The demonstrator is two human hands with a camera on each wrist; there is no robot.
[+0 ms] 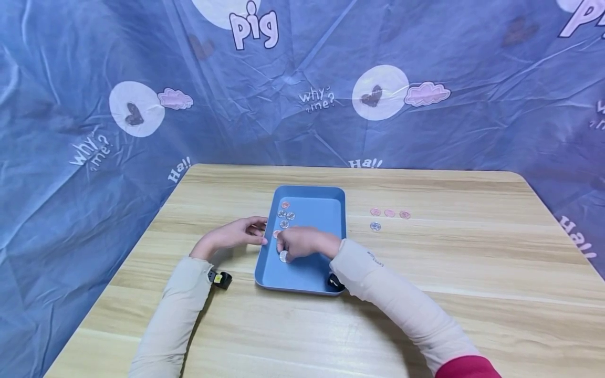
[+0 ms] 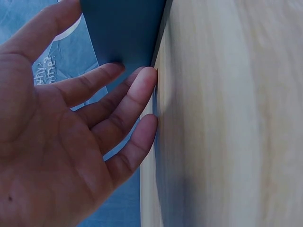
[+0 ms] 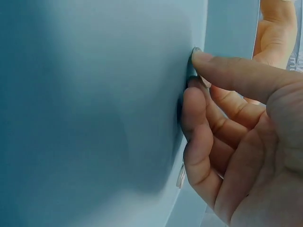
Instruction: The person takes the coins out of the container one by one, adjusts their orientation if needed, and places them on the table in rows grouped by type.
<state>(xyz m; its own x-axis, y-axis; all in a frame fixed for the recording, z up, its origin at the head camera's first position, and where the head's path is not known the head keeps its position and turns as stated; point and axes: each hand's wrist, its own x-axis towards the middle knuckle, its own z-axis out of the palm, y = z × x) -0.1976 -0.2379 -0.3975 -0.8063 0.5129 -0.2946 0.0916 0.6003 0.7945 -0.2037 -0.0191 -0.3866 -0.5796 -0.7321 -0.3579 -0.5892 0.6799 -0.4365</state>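
My right hand (image 1: 300,242) reaches low into the blue tray (image 1: 307,275), and its thumb and fingers pinch a silver coin (image 1: 283,256) close over the tray floor. In the right wrist view only a thin edge of that coin (image 3: 193,53) shows at the thumb tip, with the other fingers curled in. Farther up the tray's left side lie silver coins (image 1: 284,224) and a copper coin (image 1: 285,205); another copper coin (image 1: 276,233) is partly covered by the right hand. My left hand (image 1: 241,232) has its fingers loosely spread, fingertips at the tray's left outer wall (image 2: 125,33).
Right of the tray, three copper coins (image 1: 389,213) lie in a row on the wooden table (image 1: 463,252), with one silver coin (image 1: 375,226) below them. A blue printed cloth (image 1: 283,126) hangs behind the table. Both wrists wear a small black camera (image 1: 222,280).
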